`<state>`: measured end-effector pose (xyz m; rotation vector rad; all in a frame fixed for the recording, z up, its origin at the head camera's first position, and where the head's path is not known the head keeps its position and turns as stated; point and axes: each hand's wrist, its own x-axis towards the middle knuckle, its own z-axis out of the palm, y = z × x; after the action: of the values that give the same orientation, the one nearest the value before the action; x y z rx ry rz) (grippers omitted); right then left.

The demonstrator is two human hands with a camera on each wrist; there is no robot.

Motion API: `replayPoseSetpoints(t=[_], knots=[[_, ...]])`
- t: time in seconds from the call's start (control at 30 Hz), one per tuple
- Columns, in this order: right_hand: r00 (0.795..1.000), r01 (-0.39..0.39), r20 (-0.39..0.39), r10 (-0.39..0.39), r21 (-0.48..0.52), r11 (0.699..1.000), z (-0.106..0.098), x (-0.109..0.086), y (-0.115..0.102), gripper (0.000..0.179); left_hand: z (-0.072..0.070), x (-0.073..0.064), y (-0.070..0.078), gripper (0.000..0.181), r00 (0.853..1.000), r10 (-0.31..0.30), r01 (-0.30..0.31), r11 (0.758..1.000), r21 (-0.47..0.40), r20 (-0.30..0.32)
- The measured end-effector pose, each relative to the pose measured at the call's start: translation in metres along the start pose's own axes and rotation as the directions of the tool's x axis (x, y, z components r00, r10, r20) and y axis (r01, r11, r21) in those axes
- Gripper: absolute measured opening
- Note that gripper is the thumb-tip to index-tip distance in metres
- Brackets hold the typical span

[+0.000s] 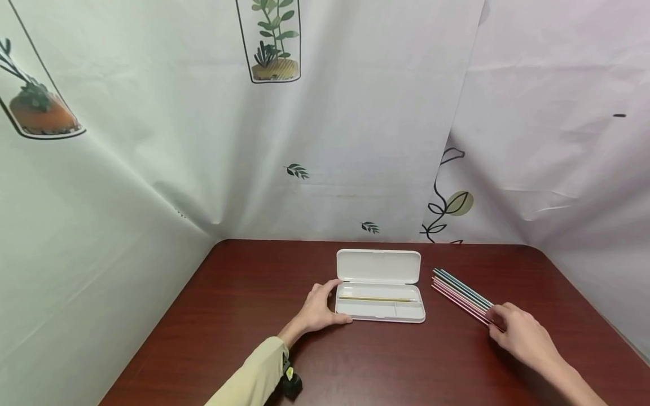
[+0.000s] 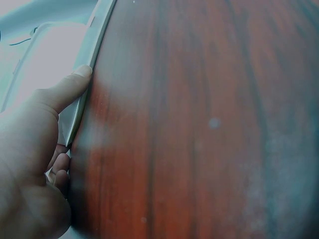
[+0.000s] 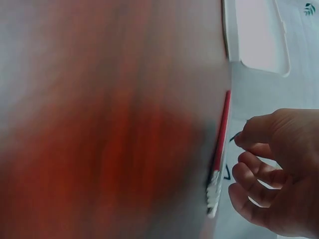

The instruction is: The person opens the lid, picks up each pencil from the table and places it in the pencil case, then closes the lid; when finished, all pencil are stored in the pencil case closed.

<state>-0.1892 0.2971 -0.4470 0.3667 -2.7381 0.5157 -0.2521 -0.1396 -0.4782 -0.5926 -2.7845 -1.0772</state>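
A white pencil case [image 1: 380,316] lies with its lid [image 1: 378,266] raised on the table, and one gold pencil [image 1: 378,299] rests in its long rear compartment. My left hand [image 1: 319,307] grips the case's left end, thumb along the front edge and fingers at the back. In the left wrist view the thumb [image 2: 75,84] presses the rim. To the right, several teal and pink pencils [image 1: 459,293] lie side by side at a slant. My right hand [image 1: 523,332] is at their near ends, fingers loosely bent; the right wrist view shows them just above a red pencil [image 3: 223,132].
The case's front part has a small divider at the right. A dark reddish wooden table [image 1: 228,316] carries everything, and a pale printed cloth [image 1: 355,141] hangs along its back and sides. A black wrist strap [image 1: 290,380] is on the left forearm.
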Motion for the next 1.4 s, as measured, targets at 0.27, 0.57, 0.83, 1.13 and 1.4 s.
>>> replayPoseSetpoints(t=[0.27,0.57,0.83,1.13,1.4], knots=[[0.999,-0.034,0.034,0.035,-0.022,0.999,-0.0022,-0.0081,0.0069,0.018,-0.0010,0.0002,0.0009,0.090,1.000,0.000,0.000,1.000,-0.005,-0.002],[0.995,-0.054,0.084,0.056,-0.022,0.998,-0.0034,-0.0098,0.0091,0.018,-0.0017,-0.0015,0.0026,0.090,1.000,0.002,-0.002,1.000,-0.018,-0.005],[0.994,-0.050,0.097,0.053,-0.040,0.998,-0.0037,-0.0085,0.0093,0.017,-0.0004,-0.0013,0.0024,0.090,1.000,0.001,-0.001,1.000,-0.010,-0.011],[0.989,-0.049,0.134,0.059,-0.073,0.996,-0.0039,-0.0051,0.0099,0.016,-0.0003,-0.0014,0.0020,0.090,1.000,0.002,-0.002,1.000,-0.010,-0.015],[0.989,-0.033,0.139,0.046,-0.094,0.995,-0.0024,-0.0043,0.0088,0.017,-0.0001,-0.0012,0.0014,0.090,1.000,0.007,-0.007,1.000,-0.004,-0.017]])
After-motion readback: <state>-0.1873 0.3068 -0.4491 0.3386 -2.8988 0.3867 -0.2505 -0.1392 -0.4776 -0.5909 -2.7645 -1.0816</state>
